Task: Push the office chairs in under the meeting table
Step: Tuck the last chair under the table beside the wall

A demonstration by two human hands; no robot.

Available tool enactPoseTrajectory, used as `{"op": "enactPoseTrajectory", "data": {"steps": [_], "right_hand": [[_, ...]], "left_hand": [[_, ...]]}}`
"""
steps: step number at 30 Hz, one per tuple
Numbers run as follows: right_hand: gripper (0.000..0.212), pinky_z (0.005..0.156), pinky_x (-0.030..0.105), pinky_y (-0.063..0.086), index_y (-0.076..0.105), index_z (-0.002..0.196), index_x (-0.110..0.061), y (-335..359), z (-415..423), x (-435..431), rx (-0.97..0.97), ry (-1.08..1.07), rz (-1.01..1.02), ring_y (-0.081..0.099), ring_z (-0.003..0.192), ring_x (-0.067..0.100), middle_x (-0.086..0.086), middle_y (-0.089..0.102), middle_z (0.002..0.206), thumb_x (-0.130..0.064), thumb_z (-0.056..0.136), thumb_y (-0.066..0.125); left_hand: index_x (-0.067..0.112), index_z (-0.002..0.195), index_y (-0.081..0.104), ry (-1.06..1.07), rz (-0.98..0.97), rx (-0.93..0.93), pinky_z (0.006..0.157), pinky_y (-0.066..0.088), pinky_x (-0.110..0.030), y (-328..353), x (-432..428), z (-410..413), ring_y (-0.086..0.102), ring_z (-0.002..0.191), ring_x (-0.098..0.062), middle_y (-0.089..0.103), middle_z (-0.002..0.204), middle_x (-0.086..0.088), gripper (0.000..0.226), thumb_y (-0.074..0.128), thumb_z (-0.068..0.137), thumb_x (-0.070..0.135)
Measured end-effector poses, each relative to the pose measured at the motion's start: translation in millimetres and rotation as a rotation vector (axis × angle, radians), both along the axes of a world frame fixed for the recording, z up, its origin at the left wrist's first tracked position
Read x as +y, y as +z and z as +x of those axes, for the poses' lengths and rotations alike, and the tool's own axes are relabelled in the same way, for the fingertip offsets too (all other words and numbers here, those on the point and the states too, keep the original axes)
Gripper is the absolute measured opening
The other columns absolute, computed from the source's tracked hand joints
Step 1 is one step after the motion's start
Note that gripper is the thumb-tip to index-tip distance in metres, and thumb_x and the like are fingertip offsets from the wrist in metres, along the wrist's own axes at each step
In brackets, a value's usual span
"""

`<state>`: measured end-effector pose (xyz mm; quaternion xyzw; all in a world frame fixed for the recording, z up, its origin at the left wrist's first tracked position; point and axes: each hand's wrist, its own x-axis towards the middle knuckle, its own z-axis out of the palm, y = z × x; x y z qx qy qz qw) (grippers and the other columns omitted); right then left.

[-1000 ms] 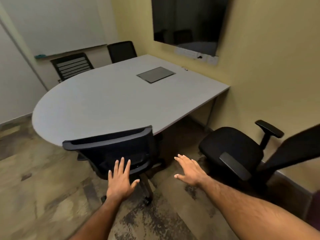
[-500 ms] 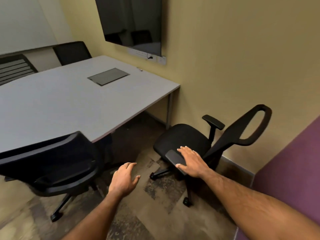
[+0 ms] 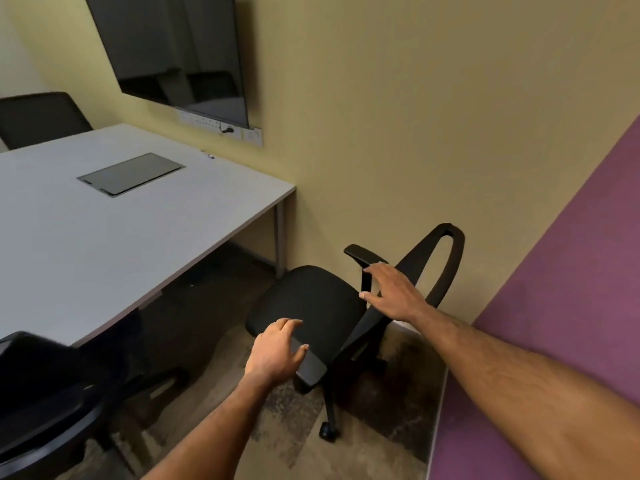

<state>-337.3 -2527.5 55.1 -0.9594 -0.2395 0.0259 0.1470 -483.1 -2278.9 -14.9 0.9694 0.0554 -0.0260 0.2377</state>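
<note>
A black office chair (image 3: pixel 308 299) stands out from the grey meeting table (image 3: pixel 104 244), near the yellow wall, its seat facing the table's corner. My left hand (image 3: pixel 277 351) hovers over its near armrest (image 3: pixel 310 365) with fingers apart. My right hand (image 3: pixel 394 292) reaches across the seat's back edge toward the far armrest (image 3: pixel 360 254), fingers spread and holding nothing. The looped backrest (image 3: pixel 443 265) rises behind that hand. A second black chair (image 3: pixel 41 410) sits at the lower left, its back at the table's edge.
A dark screen (image 3: pixel 173 53) hangs on the yellow wall above a socket strip (image 3: pixel 221 124). A purple panel (image 3: pixel 554 306) closes in on the right. A third chair back (image 3: pixel 38 116) shows beyond the table. A grey hatch (image 3: pixel 131 173) is set into the tabletop.
The view has swung right from the first chair to the chair by the wall. My right hand moved off the near armrest toward the far one; my left hand came over the near armrest.
</note>
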Motion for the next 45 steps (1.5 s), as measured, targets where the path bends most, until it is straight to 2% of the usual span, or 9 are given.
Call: {"op": "enactPoseTrajectory", "data": {"steps": [7, 13, 17, 22, 25, 29, 32, 37, 45], "right_hand": [[0.056, 0.114, 0.038, 0.033, 0.048, 0.140, -0.017, 1, 47, -44, 0.046, -0.153, -0.051, 0.041, 0.139, 0.024, 0.005, 0.048, 0.145, -0.048, 0.094, 0.060], [0.062, 0.121, 0.042, 0.025, 0.045, 0.145, -0.018, -9, 81, -71, 0.069, -0.239, -0.095, 0.028, 0.149, 0.023, 0.007, 0.038, 0.157, -0.054, 0.096, 0.054], [0.063, 0.124, 0.044, 0.019, 0.044, 0.147, -0.019, -10, 117, -88, 0.080, -0.249, -0.151, 0.017, 0.153, 0.025, 0.008, 0.027, 0.163, -0.056, 0.096, 0.051], [0.061, 0.123, 0.044, 0.019, 0.046, 0.146, -0.016, -5, 182, -116, 0.040, -0.241, -0.187, 0.019, 0.152, 0.027, 0.010, 0.029, 0.161, -0.053, 0.097, 0.052], [0.059, 0.123, 0.043, 0.019, 0.049, 0.144, -0.016, -4, 224, -133, 0.056, -0.178, -0.219, 0.023, 0.150, 0.026, 0.010, 0.033, 0.160, -0.052, 0.097, 0.054], [0.060, 0.123, 0.053, 0.008, 0.046, 0.146, -0.024, -8, 270, -156, 0.088, -0.154, -0.251, 0.009, 0.154, 0.025, 0.006, 0.022, 0.165, -0.056, 0.096, 0.051], [0.065, 0.120, 0.061, 0.004, 0.043, 0.148, -0.029, -16, 290, -169, 0.147, -0.177, -0.251, 0.000, 0.155, 0.027, 0.003, 0.014, 0.168, -0.063, 0.093, 0.051], [0.063, 0.121, 0.054, 0.021, 0.056, 0.139, -0.030, -37, 299, -182, 0.168, -0.199, -0.100, 0.006, 0.154, 0.025, -0.001, 0.021, 0.166, -0.068, 0.088, 0.056], [0.050, 0.116, 0.046, 0.032, 0.069, 0.123, -0.023, -48, 307, -171, 0.043, -0.221, 0.068, 0.030, 0.145, 0.023, 0.000, 0.044, 0.153, -0.057, 0.086, 0.067]], "left_hand": [[0.030, 0.146, 0.042, -0.147, -0.041, 0.043, 0.113, 0.040, -0.042, 11, -22, 79, 0.043, 0.138, -0.020, 0.043, 0.152, 0.003, 0.060, 0.059, 0.093, 0.053], [0.034, 0.149, 0.035, -0.453, -0.037, 0.149, 0.109, 0.043, -0.041, 30, -63, 123, 0.046, 0.135, -0.022, 0.037, 0.155, 0.004, 0.069, 0.060, 0.090, 0.058], [0.033, 0.152, 0.028, -0.580, -0.094, 0.149, 0.117, 0.036, -0.046, 47, -111, 150, 0.034, 0.144, -0.021, 0.027, 0.161, 0.004, 0.076, 0.060, 0.089, 0.061], [0.023, 0.156, 0.023, -0.739, -0.074, 0.012, 0.123, 0.022, -0.047, 73, -193, 189, 0.016, 0.152, -0.024, 0.019, 0.165, -0.005, 0.085, 0.056, 0.090, 0.065], [0.022, 0.157, 0.023, -0.771, -0.052, 0.013, 0.124, 0.016, -0.054, 73, -224, 216, 0.008, 0.153, -0.028, 0.015, 0.166, -0.006, 0.090, 0.055, 0.087, 0.070], [0.037, 0.158, -0.001, -0.783, 0.146, 0.168, 0.115, -0.011, -0.070, 52, -240, 248, -0.027, 0.149, -0.036, -0.017, 0.167, -0.005, 0.105, 0.058, 0.080, 0.076], [0.052, 0.153, -0.010, -0.740, 0.043, 0.243, 0.114, -0.007, -0.075, 34, -240, 254, -0.025, 0.148, -0.042, -0.017, 0.167, -0.001, 0.103, 0.064, 0.082, 0.065], [0.062, 0.148, -0.007, -0.686, -0.128, 0.211, 0.116, 0.000, -0.074, 22, -235, 253, -0.020, 0.151, -0.037, -0.011, 0.167, 0.008, 0.101, 0.068, 0.081, 0.058], [0.044, 0.157, -0.003, -0.616, -0.230, 0.224, 0.117, 0.004, -0.073, 22, -226, 252, -0.019, 0.152, -0.031, -0.012, 0.165, 0.017, 0.108, 0.073, 0.080, 0.052]]}}
